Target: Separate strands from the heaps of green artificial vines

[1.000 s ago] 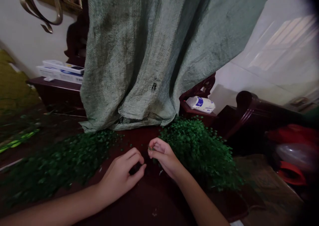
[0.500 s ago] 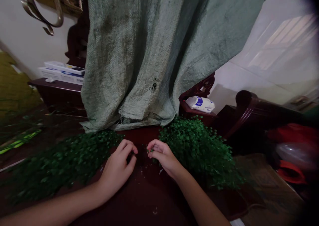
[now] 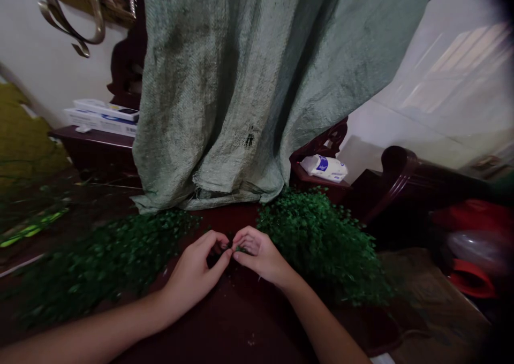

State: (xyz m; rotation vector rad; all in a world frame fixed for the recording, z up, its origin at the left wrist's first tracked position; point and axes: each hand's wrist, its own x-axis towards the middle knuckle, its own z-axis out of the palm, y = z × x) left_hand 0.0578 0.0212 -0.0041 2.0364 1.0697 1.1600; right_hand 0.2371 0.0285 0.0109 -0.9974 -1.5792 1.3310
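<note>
1. Along the left side of the dark red tabletop (image 3: 236, 316) I see a long, low heap of greens, the left heap (image 3: 108, 257): small rounded leaves, deep green, dim and slightly blurred toward its near end. I'd expect it to be light and springy, easily crushed if pressed.

2. The left hand (image 3: 196, 267) comes next, fingers curled and its fingertips right up by the other hand's; whether it grips anything I can't tell.

3. Between the hands, over the tabletop's middle and toward its far edge, is a green sprig (image 3: 240, 249), only a scrap of it showing. It should weigh next to nothing, soft and perhaps a bit damp; best held by the stem, since leaves would bruise.

4. The right hand (image 3: 265, 257) has that sprig pinched between thumb and fingers.

5. Toward the tabletop's right edge rises the right heap (image 3: 317, 241), bushier and brighter on top, finely leaved. Its thin stems probably bend readily and tangle, so single stems would be easiest taken from its inner edge.
</note>
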